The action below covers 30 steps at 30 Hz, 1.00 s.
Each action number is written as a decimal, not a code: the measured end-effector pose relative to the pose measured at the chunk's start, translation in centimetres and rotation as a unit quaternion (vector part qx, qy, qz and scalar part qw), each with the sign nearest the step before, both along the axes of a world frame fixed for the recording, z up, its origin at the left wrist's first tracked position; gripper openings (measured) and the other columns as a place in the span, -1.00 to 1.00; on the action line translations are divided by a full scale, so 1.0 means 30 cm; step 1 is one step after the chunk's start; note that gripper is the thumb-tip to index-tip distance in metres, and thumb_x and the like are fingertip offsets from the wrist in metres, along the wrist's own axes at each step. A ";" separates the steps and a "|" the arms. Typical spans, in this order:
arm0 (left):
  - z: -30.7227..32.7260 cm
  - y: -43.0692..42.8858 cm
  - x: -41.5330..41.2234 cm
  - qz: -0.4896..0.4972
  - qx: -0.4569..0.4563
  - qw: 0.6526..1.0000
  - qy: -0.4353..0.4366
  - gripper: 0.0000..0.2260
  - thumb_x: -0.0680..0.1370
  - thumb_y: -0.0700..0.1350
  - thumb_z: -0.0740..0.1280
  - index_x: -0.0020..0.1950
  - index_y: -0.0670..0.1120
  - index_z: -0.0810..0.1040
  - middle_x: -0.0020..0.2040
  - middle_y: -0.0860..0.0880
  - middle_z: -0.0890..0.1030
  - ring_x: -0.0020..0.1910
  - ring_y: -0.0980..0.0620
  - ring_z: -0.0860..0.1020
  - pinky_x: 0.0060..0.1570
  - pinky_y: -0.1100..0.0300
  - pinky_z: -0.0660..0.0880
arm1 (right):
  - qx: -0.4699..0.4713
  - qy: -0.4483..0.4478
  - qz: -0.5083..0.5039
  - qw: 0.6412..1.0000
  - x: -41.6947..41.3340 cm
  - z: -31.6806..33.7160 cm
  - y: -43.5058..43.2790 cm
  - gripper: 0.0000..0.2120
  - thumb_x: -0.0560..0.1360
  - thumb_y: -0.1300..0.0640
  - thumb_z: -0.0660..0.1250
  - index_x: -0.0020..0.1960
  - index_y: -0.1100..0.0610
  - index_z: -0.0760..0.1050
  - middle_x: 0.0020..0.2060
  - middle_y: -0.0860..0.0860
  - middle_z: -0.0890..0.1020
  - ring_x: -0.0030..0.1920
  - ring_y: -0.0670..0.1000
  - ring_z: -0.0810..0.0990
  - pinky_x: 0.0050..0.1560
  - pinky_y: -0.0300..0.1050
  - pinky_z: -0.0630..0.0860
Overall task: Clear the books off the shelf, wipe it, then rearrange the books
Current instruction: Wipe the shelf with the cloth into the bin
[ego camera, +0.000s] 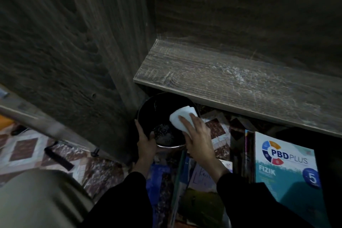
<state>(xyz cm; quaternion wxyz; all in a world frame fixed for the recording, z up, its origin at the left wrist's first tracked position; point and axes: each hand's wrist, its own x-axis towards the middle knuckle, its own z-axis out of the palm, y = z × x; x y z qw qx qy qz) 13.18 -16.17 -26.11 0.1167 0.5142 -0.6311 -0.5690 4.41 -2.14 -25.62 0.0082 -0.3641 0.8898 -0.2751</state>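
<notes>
The floor (24, 146) is laid with glossy tiles in a diamond pattern of brown, white and pink. A black strap (59, 157) lies flat on them at a slant. Near it a small black object (95, 152) sits on the tiles. A large, rounded grey-green body (37, 200), perhaps a bin or stool, fills the lower left corner. An orange patch (5, 122) shows at the left edge.

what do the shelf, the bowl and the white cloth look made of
shelf: wood-grain board, likely laminate, matt, dusty streaks.
bowl: dark, probably metal; its rim glints.
cloth: soft white folded fabric or sponge; hard to tell.
</notes>
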 end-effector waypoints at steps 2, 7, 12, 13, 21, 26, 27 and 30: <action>-0.035 -0.009 -0.001 -0.003 0.004 1.000 0.005 -0.25 0.61 -0.19 0.25 0.47 0.38 -0.16 0.39 -0.31 0.38 0.26 -0.31 0.47 0.11 -0.28 0.49 | 0.009 -0.043 -0.065 0.997 0.003 -0.033 0.000 -0.51 0.59 0.17 0.20 0.48 -0.07 0.25 0.44 0.19 0.31 0.39 0.29 0.29 0.24 0.31 0.36; -0.009 0.000 -0.005 -0.033 0.003 0.999 0.029 -0.23 0.59 -0.15 0.31 0.45 0.44 -0.15 0.41 -0.22 0.39 0.28 -0.23 0.46 0.18 -0.21 0.48 | 0.034 -0.100 -0.083 0.991 0.014 -0.078 0.007 -0.46 0.58 0.22 0.24 0.52 -0.03 0.21 0.53 0.25 0.04 0.50 0.32 0.01 0.38 0.33 0.21; -0.141 -0.051 0.022 -0.045 0.039 0.998 0.036 -0.01 0.20 0.17 0.55 0.25 0.66 -0.14 0.46 -0.05 0.34 0.35 -0.09 0.42 0.22 -0.22 0.46 | 0.022 -0.115 -0.079 0.990 0.027 -0.093 0.000 -0.40 0.55 0.22 0.31 0.51 -0.05 0.21 0.53 0.25 -0.04 0.47 0.37 0.04 0.35 0.29 0.25; -0.091 -0.040 0.021 -0.052 0.032 0.998 0.026 0.04 0.24 0.10 0.58 0.33 0.58 -0.17 0.45 -0.07 0.35 0.35 -0.07 0.42 0.27 -0.15 0.43 | 0.019 -0.120 -0.078 0.989 0.029 -0.090 0.000 -0.40 0.56 0.21 0.31 0.52 -0.05 0.19 0.54 0.24 -0.06 0.46 0.36 0.06 0.36 0.26 0.25; 0.005 -0.055 -0.008 -0.130 -0.027 0.985 -0.107 -0.09 0.52 -0.07 0.42 0.56 0.02 -0.25 0.44 -0.24 0.36 0.37 -0.19 0.39 0.27 0.15 0.33 | 0.059 -0.112 -0.115 0.985 0.011 -0.032 -0.004 -0.43 0.56 0.17 0.24 0.51 -0.14 0.19 0.55 0.11 0.00 0.29 0.23 0.29 0.22 0.07 0.40; 0.230 -0.050 -0.030 -0.332 -0.126 0.902 -0.246 -0.25 0.55 -0.04 0.32 0.59 -0.07 -0.08 0.42 -0.27 0.37 0.35 -0.22 0.41 0.28 0.08 0.39 | 0.031 -0.159 -0.111 0.981 -0.007 0.103 0.032 -0.46 0.52 0.10 0.30 0.47 -0.11 0.29 0.47 0.09 0.25 0.29 0.21 0.40 0.18 0.02 0.44; 0.302 -0.034 -0.037 -0.378 -0.163 0.874 -0.257 -0.32 0.54 -0.05 0.31 0.57 -0.08 0.04 0.40 -0.26 0.39 0.34 -0.21 0.42 0.27 0.07 0.40 | 0.013 -0.183 -0.096 0.978 -0.009 0.148 0.050 -0.47 0.50 0.11 0.33 0.44 -0.08 0.34 0.41 0.11 0.34 0.27 0.19 0.44 0.16 0.00 0.45; 0.521 0.049 -0.044 -0.504 -0.233 0.802 -0.221 -0.28 0.51 0.00 0.37 0.57 0.00 0.07 0.46 -0.23 0.31 0.40 -0.19 0.35 0.32 0.03 0.36 | -0.031 -0.249 -0.042 0.967 -0.023 0.341 0.145 -0.52 0.45 0.14 0.43 0.34 -0.01 0.44 0.19 0.07 0.56 0.13 0.07 0.56 0.02 -0.17 0.45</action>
